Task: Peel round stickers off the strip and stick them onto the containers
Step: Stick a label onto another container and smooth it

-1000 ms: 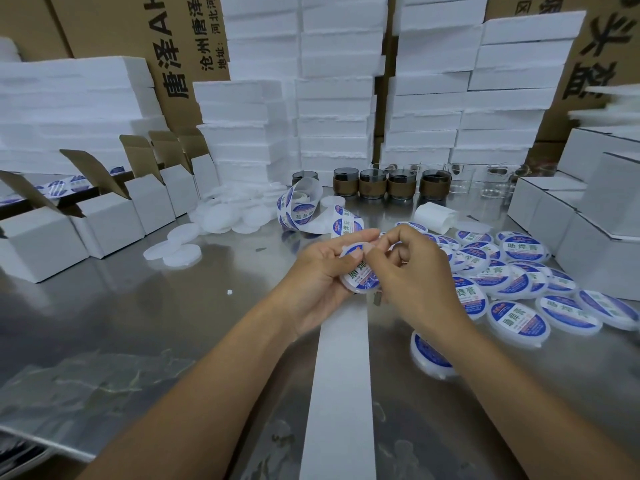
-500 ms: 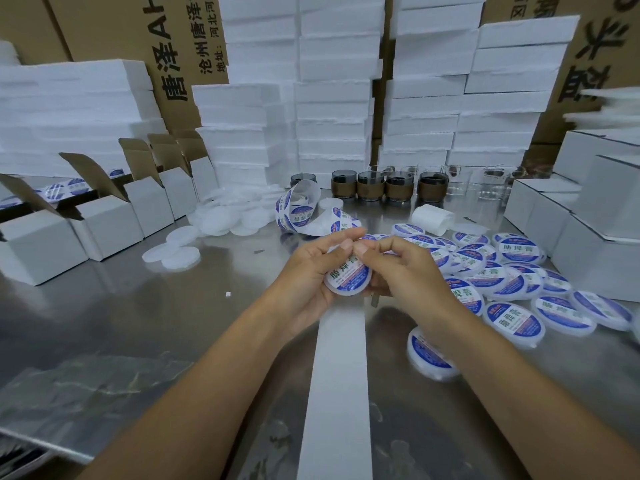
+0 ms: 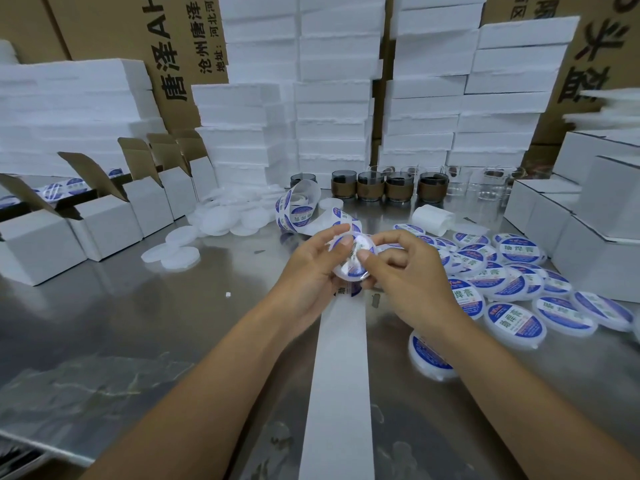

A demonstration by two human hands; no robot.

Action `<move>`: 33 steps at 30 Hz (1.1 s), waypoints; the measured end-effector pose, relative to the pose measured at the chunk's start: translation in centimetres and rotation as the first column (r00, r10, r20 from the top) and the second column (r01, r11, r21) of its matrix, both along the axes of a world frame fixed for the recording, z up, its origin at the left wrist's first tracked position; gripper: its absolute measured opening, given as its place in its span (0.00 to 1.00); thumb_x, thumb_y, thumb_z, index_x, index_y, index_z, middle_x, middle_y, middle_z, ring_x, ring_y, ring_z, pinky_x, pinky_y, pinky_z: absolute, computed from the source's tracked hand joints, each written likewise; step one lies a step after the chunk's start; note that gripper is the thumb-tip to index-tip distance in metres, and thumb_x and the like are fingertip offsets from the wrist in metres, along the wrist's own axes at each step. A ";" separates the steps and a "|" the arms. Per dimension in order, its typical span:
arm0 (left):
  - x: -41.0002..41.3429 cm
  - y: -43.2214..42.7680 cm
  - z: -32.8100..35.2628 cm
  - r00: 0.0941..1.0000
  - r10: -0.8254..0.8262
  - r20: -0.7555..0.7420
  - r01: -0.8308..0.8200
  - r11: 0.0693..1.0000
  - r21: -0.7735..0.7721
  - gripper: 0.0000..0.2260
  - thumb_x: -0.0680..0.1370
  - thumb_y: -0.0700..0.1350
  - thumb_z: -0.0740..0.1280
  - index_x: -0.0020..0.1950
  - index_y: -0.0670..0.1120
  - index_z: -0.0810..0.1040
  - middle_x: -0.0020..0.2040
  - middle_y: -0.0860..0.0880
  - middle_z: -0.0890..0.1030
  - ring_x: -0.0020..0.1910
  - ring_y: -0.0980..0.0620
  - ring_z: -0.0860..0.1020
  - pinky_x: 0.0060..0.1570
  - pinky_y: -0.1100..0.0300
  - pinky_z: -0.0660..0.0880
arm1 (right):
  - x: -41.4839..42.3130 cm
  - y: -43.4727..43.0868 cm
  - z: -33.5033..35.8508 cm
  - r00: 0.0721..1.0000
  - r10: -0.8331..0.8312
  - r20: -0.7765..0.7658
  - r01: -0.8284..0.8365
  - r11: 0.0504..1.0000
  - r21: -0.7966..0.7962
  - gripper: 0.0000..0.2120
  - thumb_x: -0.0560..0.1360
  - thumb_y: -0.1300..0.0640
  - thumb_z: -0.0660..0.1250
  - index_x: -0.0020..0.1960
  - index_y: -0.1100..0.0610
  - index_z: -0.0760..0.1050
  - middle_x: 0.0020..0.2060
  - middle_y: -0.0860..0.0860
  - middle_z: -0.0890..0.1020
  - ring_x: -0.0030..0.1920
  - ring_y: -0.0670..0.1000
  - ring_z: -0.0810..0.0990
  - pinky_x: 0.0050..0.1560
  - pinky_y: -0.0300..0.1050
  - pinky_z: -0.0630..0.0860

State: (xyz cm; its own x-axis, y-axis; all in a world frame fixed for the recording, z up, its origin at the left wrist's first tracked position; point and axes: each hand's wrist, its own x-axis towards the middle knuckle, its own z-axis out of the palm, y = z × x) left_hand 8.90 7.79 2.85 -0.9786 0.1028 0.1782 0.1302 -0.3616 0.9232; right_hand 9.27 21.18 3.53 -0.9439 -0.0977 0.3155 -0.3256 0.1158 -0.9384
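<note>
Plastic container point(image 3: 352, 259) btwn hands, left hand point(image 3: 311, 271) grips it; right hand point(image 3: 410, 277) pinches rim

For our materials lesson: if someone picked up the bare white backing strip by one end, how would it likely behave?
Probably floppy: the backing strip curls into loose loops further back. Likely very light, being thin and lying flat. It may slide easily on the shiny metal table.

Bare left hand point(image 3: 311, 271) and right hand point(image 3: 412, 282), bare forearms point(image 3: 214, 375), short plain fingernails point(image 3: 346, 241).
</note>
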 end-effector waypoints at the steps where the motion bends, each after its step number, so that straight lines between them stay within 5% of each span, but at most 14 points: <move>1: 0.0 0.0 -0.2 0.999 0.030 -0.015 -0.031 0.997 -0.072 0.14 0.78 0.40 0.63 0.63 0.39 0.73 0.51 0.40 0.81 0.43 0.45 0.79 0.41 0.56 0.76 | 0.0 0.0 0.0 1.000 -0.023 0.006 0.023 0.999 -0.032 0.05 0.74 0.57 0.68 0.45 0.51 0.72 0.30 0.50 0.83 0.30 0.46 0.82 0.32 0.42 0.78; 8: 0.0 0.0 -0.4 0.990 0.135 -0.041 -0.141 0.960 -0.242 0.14 0.77 0.36 0.66 0.62 0.40 0.74 0.43 0.41 0.79 0.33 0.51 0.74 0.45 0.54 0.72 | -0.4 0.3 0.1 0.993 -0.095 0.075 0.103 0.989 -0.105 0.05 0.75 0.54 0.66 0.45 0.54 0.71 0.28 0.49 0.83 0.27 0.46 0.81 0.27 0.33 0.74; 16: 0.5 0.3 -0.3 0.989 0.096 -0.115 -0.129 0.938 -0.323 0.13 0.75 0.35 0.69 0.58 0.43 0.73 0.38 0.52 0.83 0.30 0.61 0.78 0.29 0.71 0.71 | -0.6 0.4 -0.2 0.991 -0.122 0.060 0.126 0.988 -0.083 0.05 0.75 0.55 0.67 0.45 0.55 0.72 0.30 0.49 0.84 0.29 0.48 0.82 0.31 0.39 0.79; 20: 0.3 0.2 -0.4 0.983 0.134 -0.124 -0.166 0.939 -0.302 0.11 0.75 0.34 0.68 0.56 0.43 0.75 0.41 0.53 0.84 0.36 0.58 0.81 0.37 0.65 0.78 | -0.5 0.3 -0.3 0.992 -0.127 -0.004 0.127 0.990 0.059 0.07 0.73 0.55 0.69 0.45 0.48 0.71 0.35 0.49 0.83 0.32 0.48 0.82 0.33 0.49 0.81; 33: 0.1 0.1 -0.4 0.978 0.179 -0.110 -0.203 0.939 -0.276 0.11 0.76 0.37 0.67 0.58 0.43 0.75 0.40 0.53 0.85 0.32 0.57 0.80 0.40 0.62 0.80 | -0.6 0.4 -0.2 0.991 -0.130 -0.033 0.132 0.988 0.073 0.09 0.74 0.57 0.68 0.44 0.46 0.69 0.35 0.48 0.82 0.30 0.45 0.80 0.27 0.41 0.78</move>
State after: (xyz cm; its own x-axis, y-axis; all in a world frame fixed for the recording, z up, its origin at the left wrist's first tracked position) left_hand 9.01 7.93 2.49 -0.9679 -0.0268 0.2499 0.2509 -0.0468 0.9669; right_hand 8.67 21.56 3.30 -0.9411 0.0022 0.3381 -0.3286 0.2293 -0.9162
